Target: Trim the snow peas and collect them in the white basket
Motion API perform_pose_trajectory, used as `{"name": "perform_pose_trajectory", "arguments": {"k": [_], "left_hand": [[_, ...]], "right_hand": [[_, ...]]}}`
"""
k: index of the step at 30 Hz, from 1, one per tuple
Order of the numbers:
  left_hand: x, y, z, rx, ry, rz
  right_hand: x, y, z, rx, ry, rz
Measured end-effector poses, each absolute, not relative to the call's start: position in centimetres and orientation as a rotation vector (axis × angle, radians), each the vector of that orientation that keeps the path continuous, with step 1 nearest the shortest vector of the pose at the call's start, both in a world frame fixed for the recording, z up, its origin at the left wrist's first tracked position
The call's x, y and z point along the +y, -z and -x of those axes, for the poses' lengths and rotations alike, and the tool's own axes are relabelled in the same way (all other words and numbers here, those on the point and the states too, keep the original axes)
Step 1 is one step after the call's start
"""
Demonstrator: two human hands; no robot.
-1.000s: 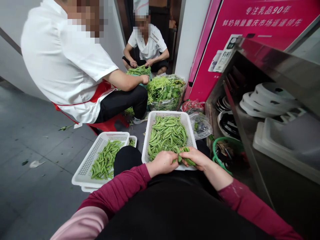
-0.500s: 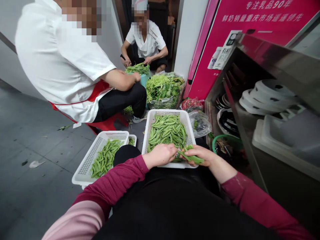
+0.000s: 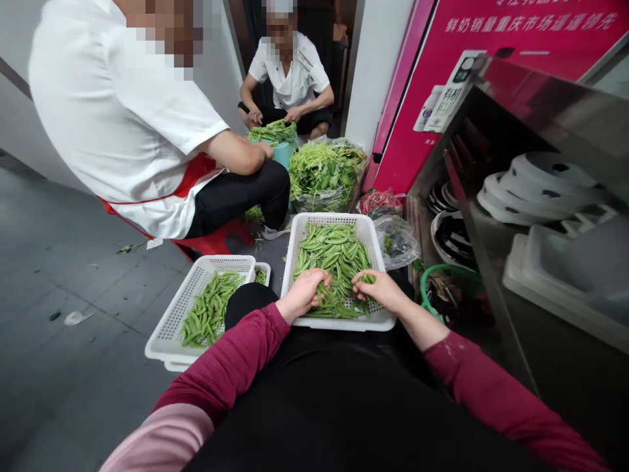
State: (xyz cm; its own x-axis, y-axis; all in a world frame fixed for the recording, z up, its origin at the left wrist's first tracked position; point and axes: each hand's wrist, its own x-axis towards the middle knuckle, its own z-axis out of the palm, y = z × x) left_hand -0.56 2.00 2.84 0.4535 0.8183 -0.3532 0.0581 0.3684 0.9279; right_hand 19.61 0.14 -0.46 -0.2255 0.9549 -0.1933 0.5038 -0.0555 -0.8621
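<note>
Green pea pods (image 3: pixel 337 252) fill much of a white perforated basket (image 3: pixel 289 262) at my lap. My left hand (image 3: pixel 307 293) is over the basket's near left part, its fingers curled among the pods; what they grip is too small to make out. Over the near right part, my right hand (image 3: pixel 381 288) has its fingers closed round some pea pods. The hands are apart, with loose pods between them. Beside my left knee stands a second white basket (image 3: pixel 170 321), holding more pea pods (image 3: pixel 209 311).
A person in white (image 3: pixel 132 124) sits at the left; another person (image 3: pixel 289 78) squats behind leafy greens (image 3: pixel 327 170). A metal shelf (image 3: pixel 491 262) with white dishes stands at the right. Near it are a green bin (image 3: pixel 427 295) and a plastic bag (image 3: pixel 398 242).
My hands have moved apart. The right hand has gone left over the basket, and the bunch of pods it held outstretched no longer shows. The left hand has shifted slightly left.
</note>
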Motion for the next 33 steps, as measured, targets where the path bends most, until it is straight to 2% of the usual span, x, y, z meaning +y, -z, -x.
{"name": "perform_pose_trajectory", "arguments": {"k": [4, 11, 15, 19, 22, 33], "left_hand": [[1.4, -0.8, 1.2, 1.047, -0.523, -0.992], [1.7, -0.3, 1.7, 1.194, -0.475, -1.167], [1.4, -0.5, 1.3, 1.245, -0.416, -1.398], [0.2, -0.8, -0.2, 1.111, -0.385, -1.792], [-0.8, -1.1, -1.3, 1.027, -0.397, -2.057], [-2.1, -1.4, -2.0, 1.121, -0.284, -2.505]], "right_hand": [[0.9, 4.5, -18.8, -2.385, -1.076, 1.756], [1.7, 5.3, -17.3, -2.504, -1.130, 1.711], [1.6, 3.3, -19.2, -2.243, -1.213, 1.732], [0.6, 1.5, -20.3, -1.326, -1.676, 1.535], [-0.4, 0.9, -19.8, -0.884, -1.748, 1.427], [-2.2, -0.4, -16.6, -0.669, -1.557, 1.389]]}}
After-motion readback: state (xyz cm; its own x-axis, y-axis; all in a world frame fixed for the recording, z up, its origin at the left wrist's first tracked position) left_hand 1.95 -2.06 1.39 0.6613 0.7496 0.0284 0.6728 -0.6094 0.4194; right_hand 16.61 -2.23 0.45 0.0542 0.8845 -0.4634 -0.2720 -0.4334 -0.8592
